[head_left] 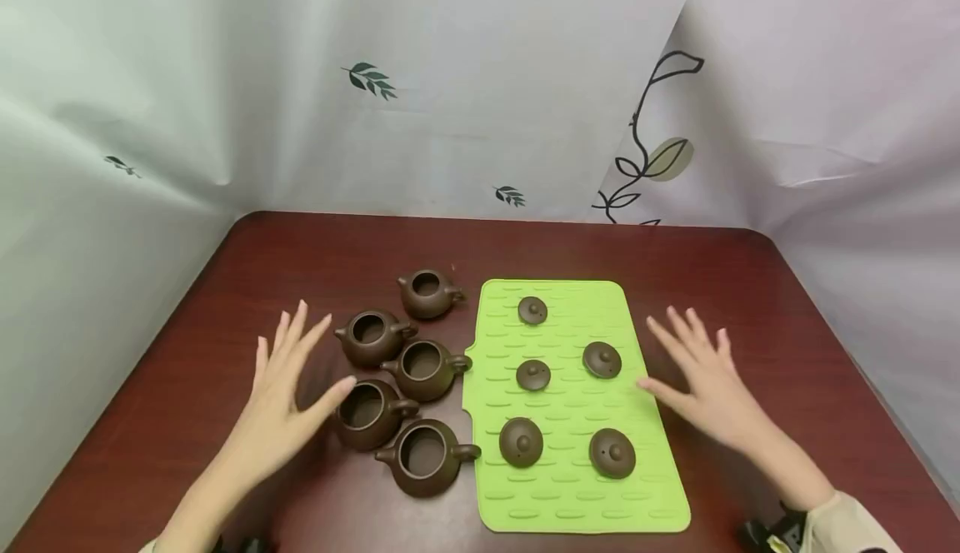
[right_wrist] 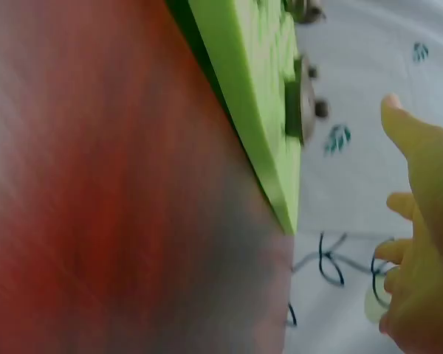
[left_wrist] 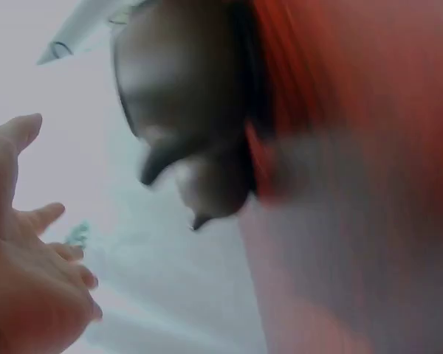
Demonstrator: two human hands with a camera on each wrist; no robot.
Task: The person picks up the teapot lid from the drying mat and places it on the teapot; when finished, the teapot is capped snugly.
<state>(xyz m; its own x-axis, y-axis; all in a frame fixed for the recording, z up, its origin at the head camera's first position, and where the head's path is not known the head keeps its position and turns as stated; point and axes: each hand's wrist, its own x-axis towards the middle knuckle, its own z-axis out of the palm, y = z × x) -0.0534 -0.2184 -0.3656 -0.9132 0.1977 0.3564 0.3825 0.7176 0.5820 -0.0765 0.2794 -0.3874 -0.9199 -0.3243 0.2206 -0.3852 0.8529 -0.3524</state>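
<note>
My left hand (head_left: 281, 395), fingers spread and holding nothing, is beside several lidless brown clay teapots. Its thumb tip overlaps the nearest teapot (head_left: 365, 414) in the head view. Another teapot (head_left: 425, 456) stands at the front, one (head_left: 426, 370) in the middle, and two more (head_left: 372, 337) behind, the smallest (head_left: 427, 293) farthest back. On a green mat (head_left: 562, 495) lie several round brown lids, among them a front left lid (head_left: 521, 442) and a front right lid (head_left: 612, 453). My right hand (head_left: 701, 382), also spread and holding nothing, hovers by the mat's right edge.
The dark red wooden table (head_left: 315, 245) has rounded back corners. Pale curtains (head_left: 480, 103) with leaf prints hang behind it and along both sides. The teapots stand close together, some handles reaching the mat's left edge.
</note>
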